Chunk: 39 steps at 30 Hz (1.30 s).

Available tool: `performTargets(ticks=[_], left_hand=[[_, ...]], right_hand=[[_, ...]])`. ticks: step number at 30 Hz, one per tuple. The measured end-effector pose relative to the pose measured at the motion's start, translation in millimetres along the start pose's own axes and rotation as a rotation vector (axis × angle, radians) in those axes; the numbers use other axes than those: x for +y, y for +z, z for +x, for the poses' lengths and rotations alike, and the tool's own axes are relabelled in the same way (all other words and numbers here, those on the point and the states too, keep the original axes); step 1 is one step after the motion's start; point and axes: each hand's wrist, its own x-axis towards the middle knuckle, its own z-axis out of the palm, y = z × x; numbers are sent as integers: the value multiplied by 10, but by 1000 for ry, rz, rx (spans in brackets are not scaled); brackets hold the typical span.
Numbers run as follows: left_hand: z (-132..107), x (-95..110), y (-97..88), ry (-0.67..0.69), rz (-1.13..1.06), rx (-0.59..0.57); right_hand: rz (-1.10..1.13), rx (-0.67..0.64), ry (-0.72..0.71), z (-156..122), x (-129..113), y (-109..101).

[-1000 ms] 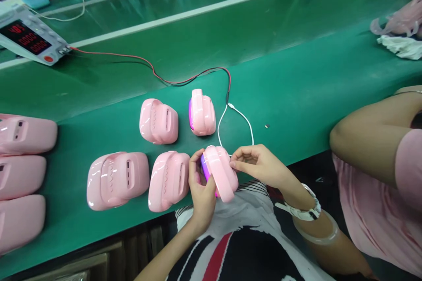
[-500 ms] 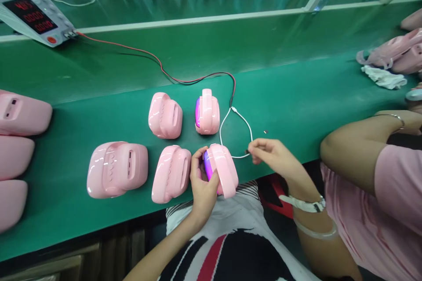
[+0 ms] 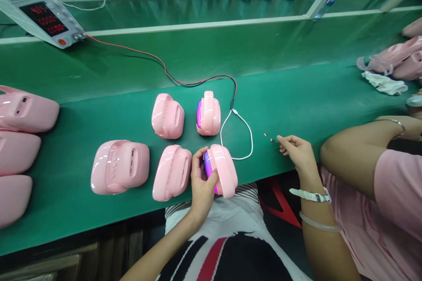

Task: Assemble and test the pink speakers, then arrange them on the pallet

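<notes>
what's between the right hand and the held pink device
From the pink device to the right hand, the head view shows white cable, then two small pieces.

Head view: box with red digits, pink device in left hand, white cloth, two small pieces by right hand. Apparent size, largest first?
1. Box with red digits
2. Pink device in left hand
3. White cloth
4. Two small pieces: they look alike, so not ranked apart
</notes>
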Motion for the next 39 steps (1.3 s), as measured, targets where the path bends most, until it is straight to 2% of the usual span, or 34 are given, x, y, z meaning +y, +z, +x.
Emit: performTargets(ticks=[4,5,7,9,10,13,15,16,18,20,22,25,27,31,34,36,39], left_hand=[[17,96,-56,-12,115,-100],[26,146,-76,-17,163,-143],[46,266,-119,-49,273,-230],[67,390,-156,-100,380,-307],[77,447,-170,-127,427,-340],[106,588,-188,-138,539,-439],[130,672,-178,-81,633,-509],[147,717,-165,-44,692,-543],[196,813,-129,21,844,-613],[271,911,-83,73,1019,-690],[369,995,-36,129,1175,-755],[532,1080,15,174,1304,-834],[628,1116,26,160,1352,-911],[755,1153,3,187,1395,-1059],[792,1147,-35,256,1379,-1086],[800,1128,-61,297,1348,-1083],[811,1099,-85,319,1324,-1071]], right_hand=[[194,139,-147,-175,15,29],[249,148,-194,-255,-6,39],[366,70,-262,-452,-86,62],[486,-129,-301,-681,-200,92],[541,-271,-312,-800,-260,111],[594,-831,-332,-1137,-395,207],[512,-1206,-336,-1322,-431,311],[458,-1350,-338,-1398,-434,372],[375,-1497,-325,-1515,-424,497],[342,-1494,-324,-1586,-412,610],[308,-1426,-380,-1624,-415,703],[272,-1276,-559,-1660,-443,846],[273,-1143,-584,-1695,-456,977],[361,-909,-358,-1788,-419,1330],[481,-795,-268,-1840,-370,1586],[467,-752,-362,-1859,-342,1715],[295,-697,-545,-1860,-302,1830]])
